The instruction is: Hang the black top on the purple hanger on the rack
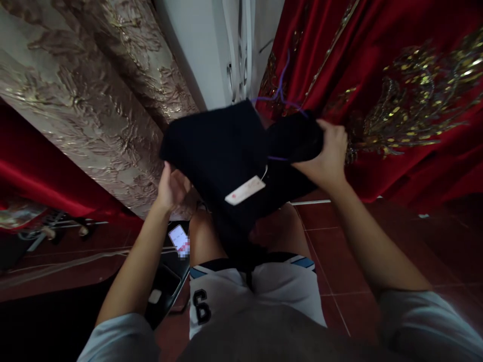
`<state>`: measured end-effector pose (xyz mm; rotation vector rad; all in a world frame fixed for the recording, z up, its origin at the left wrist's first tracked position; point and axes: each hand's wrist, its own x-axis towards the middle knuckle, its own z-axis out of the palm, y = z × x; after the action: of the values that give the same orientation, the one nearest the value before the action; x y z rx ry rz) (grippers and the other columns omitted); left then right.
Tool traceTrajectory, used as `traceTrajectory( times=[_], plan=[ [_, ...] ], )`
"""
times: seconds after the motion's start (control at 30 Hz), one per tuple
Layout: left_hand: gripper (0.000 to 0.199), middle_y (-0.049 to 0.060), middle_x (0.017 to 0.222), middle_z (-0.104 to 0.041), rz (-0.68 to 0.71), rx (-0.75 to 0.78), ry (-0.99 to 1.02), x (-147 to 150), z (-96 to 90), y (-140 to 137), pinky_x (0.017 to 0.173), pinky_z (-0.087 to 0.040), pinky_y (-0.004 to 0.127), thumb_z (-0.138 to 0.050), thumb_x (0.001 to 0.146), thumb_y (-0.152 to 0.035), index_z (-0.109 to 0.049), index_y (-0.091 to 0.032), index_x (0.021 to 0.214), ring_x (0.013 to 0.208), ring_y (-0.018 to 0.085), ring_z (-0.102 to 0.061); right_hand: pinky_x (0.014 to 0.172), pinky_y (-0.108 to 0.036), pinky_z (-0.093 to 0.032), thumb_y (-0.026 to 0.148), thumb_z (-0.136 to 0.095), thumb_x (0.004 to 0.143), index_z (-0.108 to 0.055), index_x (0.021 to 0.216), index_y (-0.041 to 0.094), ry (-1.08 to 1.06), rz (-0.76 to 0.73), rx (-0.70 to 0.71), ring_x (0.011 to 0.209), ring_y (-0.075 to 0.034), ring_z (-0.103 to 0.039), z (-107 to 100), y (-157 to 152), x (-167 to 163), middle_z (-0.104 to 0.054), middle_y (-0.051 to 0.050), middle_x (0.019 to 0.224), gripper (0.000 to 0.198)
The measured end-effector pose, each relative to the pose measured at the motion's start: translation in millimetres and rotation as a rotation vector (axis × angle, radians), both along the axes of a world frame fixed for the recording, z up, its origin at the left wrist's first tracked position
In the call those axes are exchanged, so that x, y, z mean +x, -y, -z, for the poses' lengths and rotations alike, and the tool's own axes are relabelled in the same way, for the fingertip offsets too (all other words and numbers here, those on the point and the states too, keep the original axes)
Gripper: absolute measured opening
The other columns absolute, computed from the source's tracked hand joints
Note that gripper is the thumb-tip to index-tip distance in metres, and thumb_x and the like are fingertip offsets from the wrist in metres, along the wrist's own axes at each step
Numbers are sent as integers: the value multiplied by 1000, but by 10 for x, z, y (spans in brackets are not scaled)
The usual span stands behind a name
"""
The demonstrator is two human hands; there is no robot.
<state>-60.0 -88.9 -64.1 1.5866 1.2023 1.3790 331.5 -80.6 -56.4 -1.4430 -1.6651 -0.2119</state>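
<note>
A dark navy or black garment (219, 136) is held up in front of my knees, folded over a purple wire hanger (281, 93) whose hook points away from me. A white paper tag (245, 191) hangs from the cloth on a short string. My right hand (326, 153) is closed around the bunched cloth at the garment's right side, near the hanger's end. At the lower left corner, my left hand (173, 186) has its thumb against the cloth edge and its fingers curled; part of its grip is hard to make out.
Crinkled gold-beige fabric (124, 95) hangs on the left and red curtain-like fabric (320, 45) with gold sequins on the right. A lit phone (178, 240) lies on a black surface by my left leg. Red tiles (328, 256) cover the floor. A wheeled rack base (49, 229) stands far left.
</note>
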Motion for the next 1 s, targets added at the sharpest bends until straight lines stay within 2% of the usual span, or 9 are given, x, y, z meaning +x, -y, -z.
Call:
traceTrajectory(
  times=[0.1,0.17,0.23,0.33,0.47,0.57,0.7,0.87,1.0],
  plan=[
    [78,17,106,-75,112,-130,251,81,265,19,100,-57,47,-47,82,-89,-73,-18,104,120,35,-67,107,-60,-34,50,-79,73,-40,149,20,78,64,-51,128,-40,-42,-422,-23,-85,-45,-18,133,90],
    [62,13,117,-74,40,-105,285,170,416,37,108,-53,45,-71,79,-74,-73,-19,108,126,33,-64,108,-58,-34,51,-81,72,-42,151,19,158,61,-88,126,-39,-44,-633,-29,-190,-46,-18,132,93],
    [52,12,118,-74,-66,-72,245,232,539,77,112,-50,44,-83,76,-60,-75,-18,106,123,33,-66,108,-56,-35,52,-82,71,-43,152,18,222,53,-97,125,-38,-45,-729,-8,-242,-47,-18,132,95],
    [47,11,120,-75,-173,-65,235,270,678,204,113,-52,46,-86,76,-51,-75,-17,106,120,33,-68,109,-56,-36,49,-81,71,-42,153,21,259,-15,-72,126,-37,-45,-672,76,-169,-47,-17,132,95],
    [43,11,122,-75,-228,-121,328,333,802,441,113,-53,46,-89,75,-43,-76,-18,107,120,33,-69,115,-60,-31,43,-78,72,-37,155,26,258,-134,-30,137,-40,-37,-408,180,-81,-41,-16,146,94],
    [43,11,117,-76,-274,-175,383,435,861,611,109,-56,46,-90,73,-42,-76,-17,105,114,32,-72,118,-66,-25,45,-70,74,-31,155,24,160,-106,63,148,-42,-25,-100,184,-305,-30,-15,157,93],
    [39,9,113,-78,-268,-218,421,580,913,817,107,-57,43,-88,75,-44,-77,-20,103,115,30,-72,106,-54,-43,39,-59,81,-32,147,19,-262,-31,71,132,-33,-44,539,127,-884,-41,-19,142,74],
    [32,7,116,-76,-346,-180,387,642,987,988,110,-54,42,-82,82,-44,-76,-23,105,118,28,-70,91,-36,-49,29,-58,73,-43,117,18,-762,25,-187,95,-19,-53,1235,340,-1313,-51,-11,113,48],
    [61,11,155,-50,-516,86,119,757,1037,1032,126,-33,46,-77,87,-36,-54,-27,143,147,28,-46,84,-31,-49,37,-58,79,-48,101,20,-1064,-87,-406,88,-18,-54,1309,820,-1318,-55,-4,97,30]
  ],
)
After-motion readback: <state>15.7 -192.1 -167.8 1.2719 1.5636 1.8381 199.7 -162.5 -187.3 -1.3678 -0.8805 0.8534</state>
